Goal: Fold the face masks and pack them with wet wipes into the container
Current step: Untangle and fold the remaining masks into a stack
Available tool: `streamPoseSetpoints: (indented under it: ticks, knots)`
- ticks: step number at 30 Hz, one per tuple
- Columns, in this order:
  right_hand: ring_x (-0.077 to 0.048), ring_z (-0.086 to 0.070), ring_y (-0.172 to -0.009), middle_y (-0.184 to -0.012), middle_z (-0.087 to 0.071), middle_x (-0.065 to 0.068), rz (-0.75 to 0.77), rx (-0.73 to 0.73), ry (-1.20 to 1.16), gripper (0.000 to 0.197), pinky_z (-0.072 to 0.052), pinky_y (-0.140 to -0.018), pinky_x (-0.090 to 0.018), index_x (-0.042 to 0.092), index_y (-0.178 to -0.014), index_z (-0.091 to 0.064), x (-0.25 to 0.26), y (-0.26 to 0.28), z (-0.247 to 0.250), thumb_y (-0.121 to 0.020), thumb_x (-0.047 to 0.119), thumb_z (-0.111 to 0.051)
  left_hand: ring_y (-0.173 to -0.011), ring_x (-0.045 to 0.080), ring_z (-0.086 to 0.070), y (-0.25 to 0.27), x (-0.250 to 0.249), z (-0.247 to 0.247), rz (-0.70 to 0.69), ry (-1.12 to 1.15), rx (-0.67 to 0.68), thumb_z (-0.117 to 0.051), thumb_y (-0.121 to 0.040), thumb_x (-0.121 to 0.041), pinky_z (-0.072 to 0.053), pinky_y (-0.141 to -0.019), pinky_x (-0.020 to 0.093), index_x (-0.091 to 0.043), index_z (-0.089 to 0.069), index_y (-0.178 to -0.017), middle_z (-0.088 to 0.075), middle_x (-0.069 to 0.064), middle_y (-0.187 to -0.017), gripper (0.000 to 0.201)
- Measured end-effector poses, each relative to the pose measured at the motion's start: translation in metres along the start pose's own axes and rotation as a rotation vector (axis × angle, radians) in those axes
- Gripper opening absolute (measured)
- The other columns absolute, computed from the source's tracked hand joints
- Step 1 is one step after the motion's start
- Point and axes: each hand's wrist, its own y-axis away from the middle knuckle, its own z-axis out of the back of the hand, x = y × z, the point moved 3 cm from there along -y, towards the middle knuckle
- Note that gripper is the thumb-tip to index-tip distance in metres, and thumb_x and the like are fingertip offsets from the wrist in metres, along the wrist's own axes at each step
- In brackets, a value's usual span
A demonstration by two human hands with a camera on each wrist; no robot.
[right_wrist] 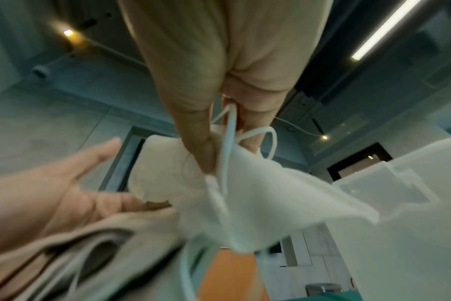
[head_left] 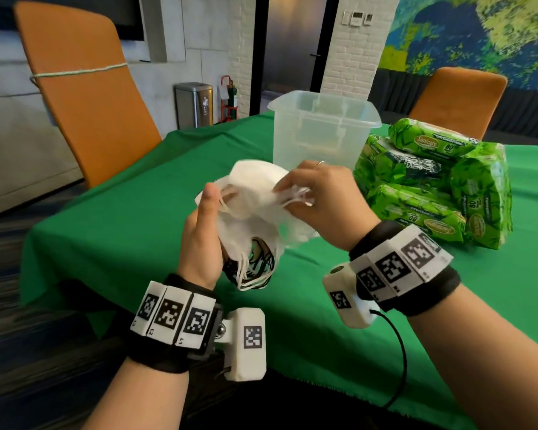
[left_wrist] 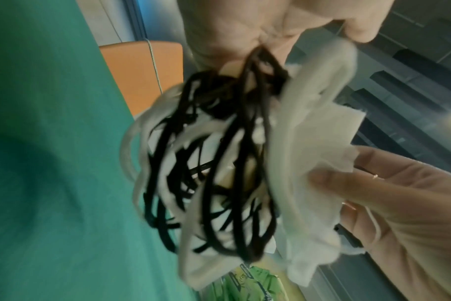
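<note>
Green table [head_left: 137, 193] | left hand [head_left: 199, 240] grip — holds mask bundle [head_left: 249, 231] | right hand [head_left: 320, 200] grip — pinches top mask [head_left: 255, 178]

1. The left hand [head_left: 201, 240] fingers are hidden behind the mask bundle [head_left: 255, 209].
2. Motion blur smears the ear loops [left_wrist: 209, 173].
3. How many masks there are cannot be told.

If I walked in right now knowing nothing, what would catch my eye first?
Probably the two hands held up over the green table: the left hand grips a bundle of white face masks with black and white ear loops dangling below, while the right hand pinches the top mask. Behind them stands a clear plastic container, and to its right a bright green pile of wet wipes packs.
</note>
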Motion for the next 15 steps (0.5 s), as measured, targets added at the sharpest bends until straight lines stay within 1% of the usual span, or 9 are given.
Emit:
streamPoseSetpoints:
  ticks: [1,2,3,5,6,8,11,13,15]
  knots:
    - [-0.016,-0.052,-0.069,-0.082,-0.065,-0.012,0.055,0.032,-0.001,0.026,-0.033,-0.065,-0.015,0.007,-0.082,-0.073,0.003,0.001,-0.005,-0.064,-0.006,-0.060,-0.118,0.036,-0.055,0.000,-0.001,-0.001,0.010,0.030,0.024,-0.049,-0.065,-0.086,-0.037,-0.103,0.057,-0.008,-0.059,-0.123,-0.061,0.020,-0.122,0.097]
    - [-0.017,-0.054,-0.068,-0.080,-0.065,-0.013,0.099,0.065,-0.005,0.029,-0.034,-0.064,-0.015,0.006,-0.080,-0.074,0.005,0.002,-0.009,-0.061,-0.007,-0.057,-0.114,0.037,-0.057,0.000,-0.003,-0.002,0.015,0.044,0.026,-0.054,-0.065,-0.082,-0.040,-0.101,0.056,-0.009,-0.061,-0.120,-0.063,0.020,-0.118,0.091]
    - [-0.019,-0.057,-0.067,-0.079,-0.064,-0.013,0.129,0.100,-0.009,0.031,-0.034,-0.064,-0.015,0.006,-0.078,-0.074,0.006,0.003,-0.012,-0.059,-0.008,-0.055,-0.106,0.033,-0.062,0.002,-0.007,-0.003,0.014,0.044,0.006,-0.062,-0.067,-0.072,-0.046,-0.096,0.051,-0.012,-0.066,-0.112,-0.068,0.016,-0.110,0.075]
    - [-0.024,-0.061,-0.066,-0.078,-0.063,-0.013,0.171,0.158,-0.008,0.033,-0.037,-0.064,-0.017,0.007,-0.078,-0.075,0.009,0.005,-0.016,-0.058,-0.008,-0.053,-0.090,0.023,-0.068,0.002,-0.005,-0.005,0.030,0.028,-0.022,-0.073,-0.069,-0.038,-0.053,-0.083,0.040,-0.017,-0.069,-0.093,-0.074,0.005,-0.093,0.033]
    - [-0.025,-0.061,-0.066,-0.079,-0.063,-0.013,0.190,0.174,-0.004,0.033,-0.038,-0.064,-0.019,0.008,-0.077,-0.075,0.010,0.006,-0.017,-0.058,-0.008,-0.053,-0.087,0.022,-0.068,0.002,-0.003,-0.006,0.034,0.004,-0.027,-0.074,-0.069,-0.025,-0.053,-0.082,0.038,-0.018,-0.069,-0.091,-0.074,0.002,-0.090,0.023]
    - [-0.027,-0.062,-0.066,-0.080,-0.064,-0.014,0.217,0.186,-0.004,0.033,-0.040,-0.063,-0.022,0.008,-0.077,-0.075,0.011,0.008,-0.020,-0.059,-0.008,-0.052,-0.090,0.022,-0.068,0.002,0.001,-0.006,0.019,-0.038,-0.040,-0.075,-0.065,-0.015,-0.052,-0.083,0.038,-0.022,-0.068,-0.091,-0.074,-0.001,-0.091,0.028]
    - [-0.028,-0.062,-0.070,-0.084,-0.063,-0.015,0.206,0.161,-0.042,0.028,-0.039,-0.065,-0.018,0.008,-0.081,-0.075,0.009,0.009,-0.022,-0.064,-0.004,-0.057,-0.094,0.020,-0.068,0.001,0.006,-0.002,0.007,-0.087,-0.070,-0.072,-0.063,-0.012,-0.053,-0.082,0.035,-0.024,-0.066,-0.096,-0.072,0.001,-0.098,0.035]
    - [-0.027,-0.061,-0.080,-0.092,-0.062,-0.014,0.181,0.115,-0.069,0.022,-0.037,-0.070,-0.013,0.010,-0.090,-0.073,0.005,0.011,-0.021,-0.070,0.007,-0.065,-0.094,0.019,-0.067,0.000,0.007,-0.002,-0.013,-0.113,-0.067,-0.071,-0.065,-0.005,-0.051,-0.082,0.034,-0.024,-0.064,-0.098,-0.070,0.002,-0.100,0.039]
    - [-0.023,-0.056,-0.096,-0.107,-0.056,-0.013,0.128,0.095,-0.072,0.037,-0.037,-0.079,-0.014,0.014,-0.106,-0.068,-0.001,0.013,-0.019,-0.069,0.016,-0.071,-0.099,0.019,-0.064,-0.001,0.006,0.000,-0.031,-0.126,-0.079,-0.072,-0.063,-0.004,-0.051,-0.087,0.036,-0.028,-0.061,-0.100,-0.068,0.003,-0.106,0.045]
